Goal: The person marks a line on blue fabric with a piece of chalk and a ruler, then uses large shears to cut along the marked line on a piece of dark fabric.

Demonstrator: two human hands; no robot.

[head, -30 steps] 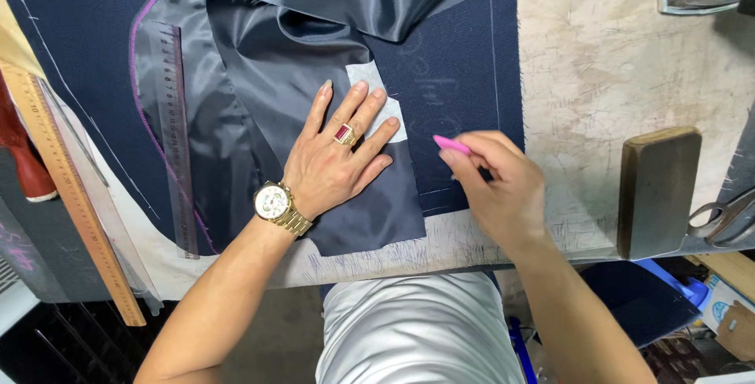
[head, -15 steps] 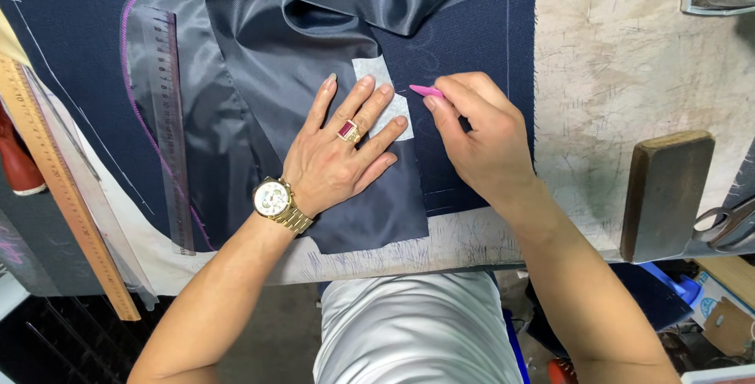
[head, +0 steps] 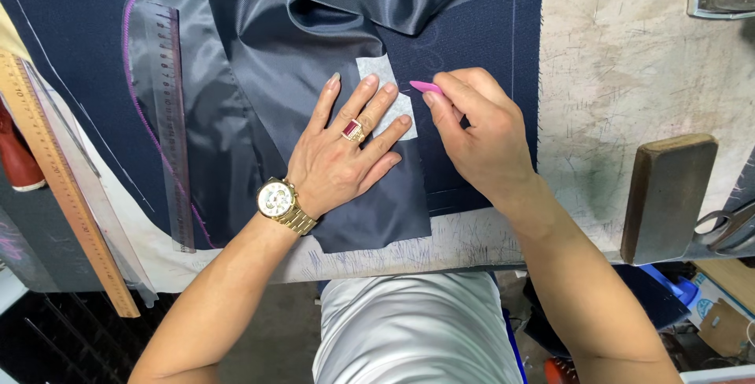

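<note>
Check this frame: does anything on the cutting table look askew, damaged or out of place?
Nothing stands out. The left hand lies flat on the dark lining fabric, the right hand pinches pink chalk beside the white patch, and the clear ruler rests flat. The tabletop is scuffed, nothing more.

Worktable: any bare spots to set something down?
Bare worktable shows between the navy cloth and wooden block, plus a thin front strip. Crowded left: rulers, lining, left hand, right hand holding pink chalk.
</note>
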